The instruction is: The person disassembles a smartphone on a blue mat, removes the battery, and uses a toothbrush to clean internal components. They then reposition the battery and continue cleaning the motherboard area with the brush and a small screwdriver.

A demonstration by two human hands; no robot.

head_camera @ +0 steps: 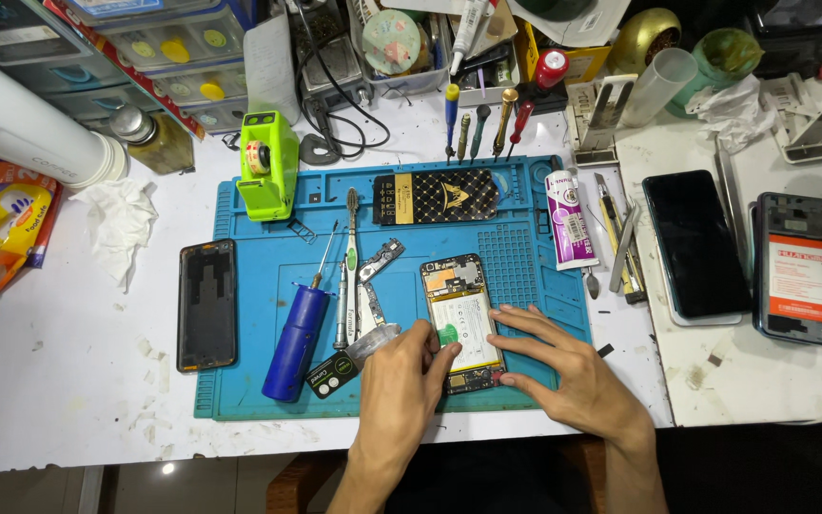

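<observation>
Head view, phone: the opened phone (pixel 462 324) lies flat on the blue mat (pixel 240 381), back off, long axis running away from the person and tipped a little to the left at the far end.
Head view, left hand: the left hand (pixel 401 381) sits at the phone's near left edge, fingers curled loosely against it, grasping nothing that I can make out.
Head view, right hand: the right hand (pixel 563 366) is spread flat, fingertips pressing the phone's right edge and near corner; open, pinning rather than gripping.
Nearer hand: both touch it, one on each long side, so the phone sits between them.
Left of the hands: a small dark strip (pixel 333 373), a metal bracket (pixel 373 290), a toothbrush (pixel 351 257) and a blue-handled screwdriver (pixel 295 338), all just beside the left hand.
Further off: a black back cover (pixel 207 305) at the mat's left edge, a green tool (pixel 268 162) at the far corner, a white tube (pixel 570 221) to the right.
In the way: nothing lies over the phone.
</observation>
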